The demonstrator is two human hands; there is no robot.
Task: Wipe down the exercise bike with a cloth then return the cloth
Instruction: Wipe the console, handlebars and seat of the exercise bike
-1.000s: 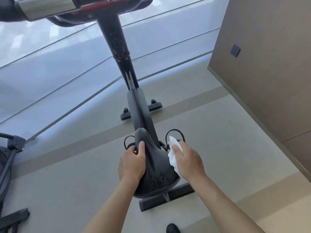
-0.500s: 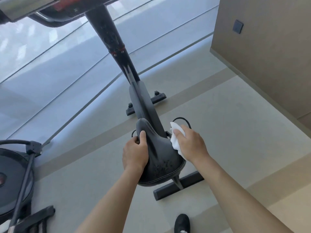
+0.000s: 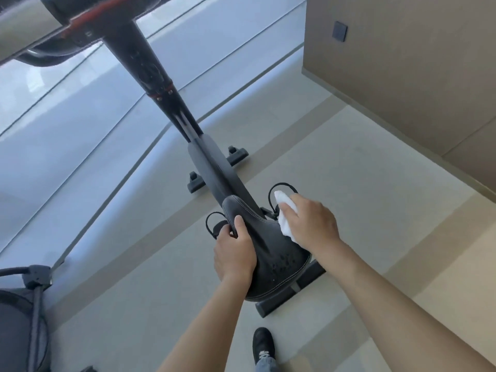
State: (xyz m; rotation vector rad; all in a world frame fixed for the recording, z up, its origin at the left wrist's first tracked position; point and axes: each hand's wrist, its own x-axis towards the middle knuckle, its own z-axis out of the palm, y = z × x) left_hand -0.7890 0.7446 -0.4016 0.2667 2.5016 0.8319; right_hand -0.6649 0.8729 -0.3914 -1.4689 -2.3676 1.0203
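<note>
White cloth (image 3: 287, 216), a crumpled soft wad, sits under my right hand (image 3: 311, 224), whose fingers lie curved over it and press it against the right flank of the black padded stitched bike saddle (image 3: 271, 253). Since a moment ago that hand has slid the cloth forward along the saddle's right edge, away from the wide rear part and toward the narrow nose, so its far tip now pokes out over the black pedal strap loop (image 3: 281, 187) on the right. My left hand (image 3: 234, 255) has not shifted: it still grips the saddle's left edge, thumb laid on top and fingers curled underneath, steadying it.

I judge this to be one wiping stroke on the seat's side, with the left flank and the top possibly still to do.

Farther out, the black frame of the exercise bike (image 3: 214, 173) rises from the saddle nose to the dark handlebar post (image 3: 142, 63) at the far left. Its black rear floor bar (image 3: 290, 296) lies near me, under the saddle, on the pale beige floor (image 3: 375, 197). My black shoe (image 3: 264, 342) shows at the near edge. Nothing in view tells me where the cloth goes back.
</note>
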